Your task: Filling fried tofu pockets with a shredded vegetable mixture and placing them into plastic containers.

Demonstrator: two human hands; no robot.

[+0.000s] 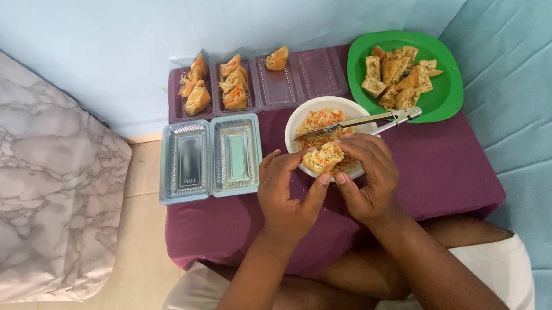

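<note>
both hands are meeting over the near rim of the white bowl [323, 104], holding one stuffed tofu pocket [323, 157] between them. the left hand [287, 191] is cupping it from the left and below, fingers curled and thumb reaching up toward its underside; the right hand [368, 176] is closing around the other side, its fingertips pressing lightly on the top edge. so the fingers are pinching the pocket on both sides rather than lying spread.

the pocket is looking soft and light — a fried skin with a shredded orange-and-pale filling showing at the open top. it will probably squash or tear under a hard squeeze, and the filling looks loose enough to spill if tipped, so the firmer outer corners and the base seem the safest places to hold, open side up. the skin may be a little oily and slippery.

metal tongs [372, 119] are lying across the bowl, which is holding more of the shredded filling. a green plate [448, 94] of plain fried tofu pieces is sitting just beyond, to the right. an empty clear hinged container [210, 156] is lying open left of the bowl, and behind it another clear tray [313, 74] is holding filled pockets in its left compartments — all on a purple cloth [448, 173].
</note>
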